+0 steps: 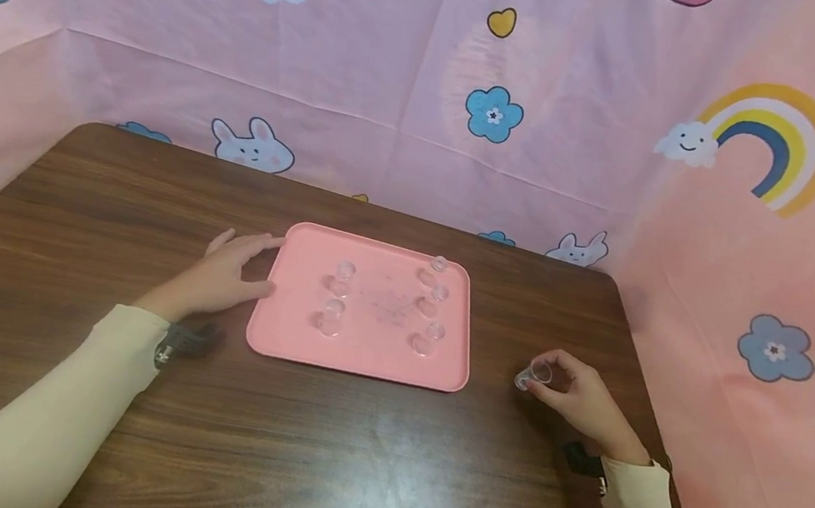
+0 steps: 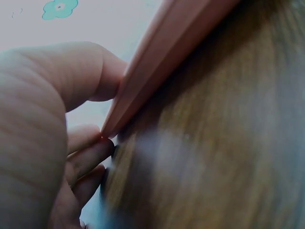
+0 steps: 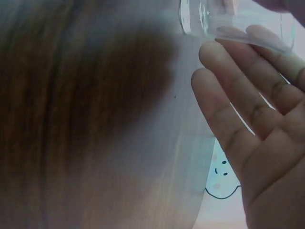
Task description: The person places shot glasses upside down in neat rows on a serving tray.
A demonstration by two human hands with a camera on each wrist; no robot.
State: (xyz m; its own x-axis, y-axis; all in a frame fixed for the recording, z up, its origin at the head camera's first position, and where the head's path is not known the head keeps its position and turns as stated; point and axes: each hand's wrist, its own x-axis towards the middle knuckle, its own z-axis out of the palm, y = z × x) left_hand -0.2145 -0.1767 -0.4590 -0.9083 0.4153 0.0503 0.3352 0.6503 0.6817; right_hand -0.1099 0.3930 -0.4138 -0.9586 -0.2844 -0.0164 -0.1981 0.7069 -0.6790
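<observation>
My right hand (image 1: 582, 397) pinches a small clear glass (image 1: 531, 375) between thumb and fingers, right of the tray. The glass has a thick base and a wider rim; it stands close over the tabletop. In the right wrist view, the glass (image 3: 243, 21) lies between the thumb and the fingertips, and the lower fingers are straight. My left hand (image 1: 219, 276) rests at the left side of a pink tray (image 1: 299, 275), fingers spread and relaxed. The left wrist view has the thumb touching the tray's edge (image 2: 147, 71).
Several similar clear glasses stand on the tray: a left pair, with one glass (image 1: 332, 317) nearer, and a right row, with its nearest glass (image 1: 428, 338) toward the front. The brown wooden table (image 1: 324, 454) meets a pink patterned cloth (image 1: 393, 118) behind and at the right.
</observation>
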